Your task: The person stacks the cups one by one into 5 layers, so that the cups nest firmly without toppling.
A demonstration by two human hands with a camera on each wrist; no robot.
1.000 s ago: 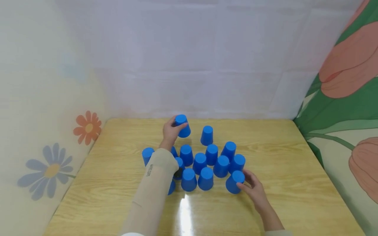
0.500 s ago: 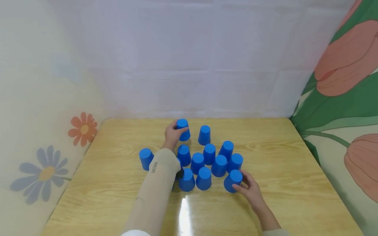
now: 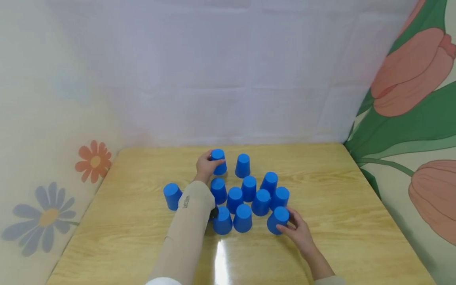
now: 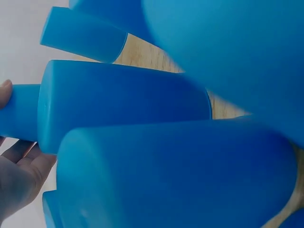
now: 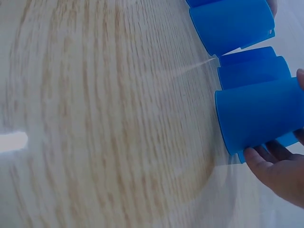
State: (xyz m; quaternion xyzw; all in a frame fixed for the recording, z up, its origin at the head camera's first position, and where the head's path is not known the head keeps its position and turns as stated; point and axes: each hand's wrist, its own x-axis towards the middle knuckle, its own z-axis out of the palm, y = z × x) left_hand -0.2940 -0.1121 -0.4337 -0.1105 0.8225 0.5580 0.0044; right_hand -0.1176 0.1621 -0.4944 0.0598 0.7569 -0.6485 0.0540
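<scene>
Both hands [image 3: 298, 233] grip inverted blue cups [image 3: 276, 220], whose insides are hidden.

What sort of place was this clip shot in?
Probably a small indoor space set up for filming: a wood-grain table, a creased white backdrop behind it, and flower-print walls on both sides.

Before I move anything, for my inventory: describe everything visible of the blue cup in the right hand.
The blue cup is plain, smooth and tapered, apparently plastic, upside down with its flat base up and wider rim down, seemingly resting on the wood-grain table. The right hand grips it, thumb on the near side. It is just in front of another blue cup; whether they touch is unclear.
</scene>
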